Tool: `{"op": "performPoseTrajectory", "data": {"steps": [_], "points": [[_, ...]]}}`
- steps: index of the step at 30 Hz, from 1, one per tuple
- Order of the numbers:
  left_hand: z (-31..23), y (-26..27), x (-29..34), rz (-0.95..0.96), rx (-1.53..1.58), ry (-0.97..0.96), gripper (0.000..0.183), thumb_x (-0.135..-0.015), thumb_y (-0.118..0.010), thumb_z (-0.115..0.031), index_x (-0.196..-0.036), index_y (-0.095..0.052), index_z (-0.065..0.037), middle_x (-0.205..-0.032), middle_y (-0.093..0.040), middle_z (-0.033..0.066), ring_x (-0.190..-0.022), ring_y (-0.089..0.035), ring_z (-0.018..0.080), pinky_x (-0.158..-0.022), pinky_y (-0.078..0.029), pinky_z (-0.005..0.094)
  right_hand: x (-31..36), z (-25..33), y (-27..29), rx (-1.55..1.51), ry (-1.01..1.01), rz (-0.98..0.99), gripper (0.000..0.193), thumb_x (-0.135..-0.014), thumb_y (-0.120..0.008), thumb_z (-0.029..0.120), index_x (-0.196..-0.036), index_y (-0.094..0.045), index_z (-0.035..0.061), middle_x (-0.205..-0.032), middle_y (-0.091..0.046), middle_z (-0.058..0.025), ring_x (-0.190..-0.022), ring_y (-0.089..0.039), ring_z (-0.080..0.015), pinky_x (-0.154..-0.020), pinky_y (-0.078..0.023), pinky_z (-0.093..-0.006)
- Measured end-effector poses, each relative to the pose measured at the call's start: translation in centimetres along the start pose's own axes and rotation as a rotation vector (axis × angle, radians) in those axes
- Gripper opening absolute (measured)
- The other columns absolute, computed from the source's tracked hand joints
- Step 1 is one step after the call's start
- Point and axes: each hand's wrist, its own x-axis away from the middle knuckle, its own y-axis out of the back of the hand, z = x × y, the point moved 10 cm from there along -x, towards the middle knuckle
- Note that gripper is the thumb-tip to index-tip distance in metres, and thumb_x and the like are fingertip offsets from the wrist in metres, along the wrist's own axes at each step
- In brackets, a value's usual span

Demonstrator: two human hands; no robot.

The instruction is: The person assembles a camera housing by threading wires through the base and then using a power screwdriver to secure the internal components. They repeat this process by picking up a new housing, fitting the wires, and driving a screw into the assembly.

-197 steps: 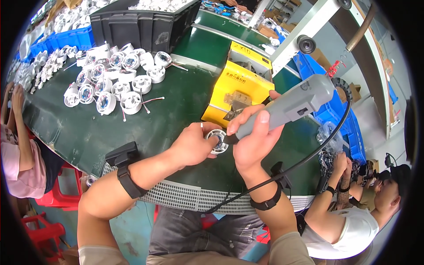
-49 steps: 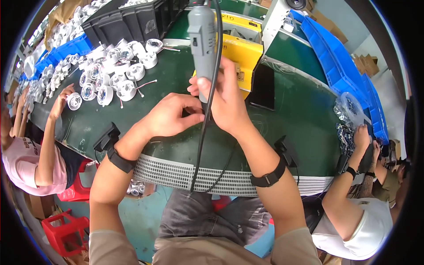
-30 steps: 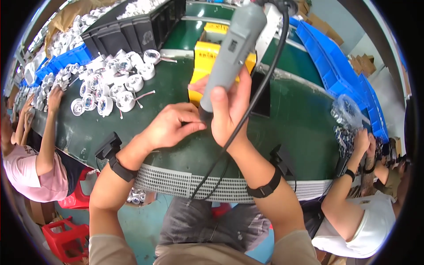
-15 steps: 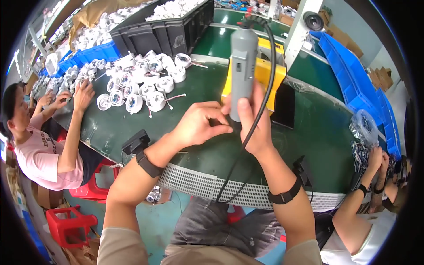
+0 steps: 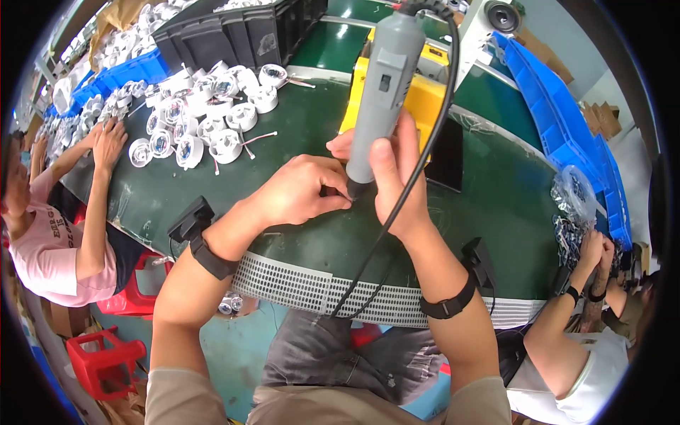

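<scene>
A grey electric screwdriver (image 5: 387, 81) with a black cable is gripped in my right hand (image 5: 405, 188), fingers and thumb wrapped round its lower body. It leans, with its black nose pointing down and left. My left hand (image 5: 296, 190) is closed in a pinch just beside that nose, above the green table (image 5: 283, 248); whatever is between the fingertips is too small or hidden. Behind the screwdriver stands a yellow device (image 5: 353, 99), partly covered by it. A flat black object (image 5: 446, 166) lies to the right of the device.
Several white round housings with wires (image 5: 225, 145) lie at the left, before a black crate (image 5: 234, 39) of more parts. Blue bins (image 5: 549, 106) line the right side. Co-workers sit left and right; one's hands (image 5: 593, 251) are by a clear plastic bag (image 5: 574, 191).
The screwdriver has tilted, its nose swinging down and left to my left fingertips. My view has shifted slightly. The left co-worker's hands have come closer together.
</scene>
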Motion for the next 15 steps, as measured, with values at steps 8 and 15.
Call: {"op": "performPoseTrajectory", "data": {"steps": [8,15], "points": [[-0.2,-0.1,0.4,0.072,0.001,0.053,0.010,-0.073,-0.075,-0.008,-0.081,-0.070,-0.004,-0.082,-0.067,0.0080,-0.073,-0.066,0.0233,-0.066,-0.051,0.0332,0.2,-0.6,-0.5,-0.211,-0.079,-0.006,0.054,-0.099,-0.049,0.026,-0.139,-0.028,-0.0029,-0.098,-0.063,-0.0123,-0.088,-0.063,-0.0156,-0.079,-0.051,-0.0298],[-0.7,-0.6,-0.5,0.071,-0.033,0.009,0.010,-0.073,-0.075,-0.011,-0.079,-0.071,-0.005,-0.073,-0.067,0.0106,-0.070,-0.066,0.0264,-0.064,-0.051,0.0354,0.6,0.7,0.6,-0.040,-0.030,-0.059,0.051,-0.096,-0.052,0.035,-0.128,-0.038,-0.0025,-0.094,-0.063,-0.0138,-0.084,-0.065,-0.0191,-0.077,-0.053,-0.0335]]}}
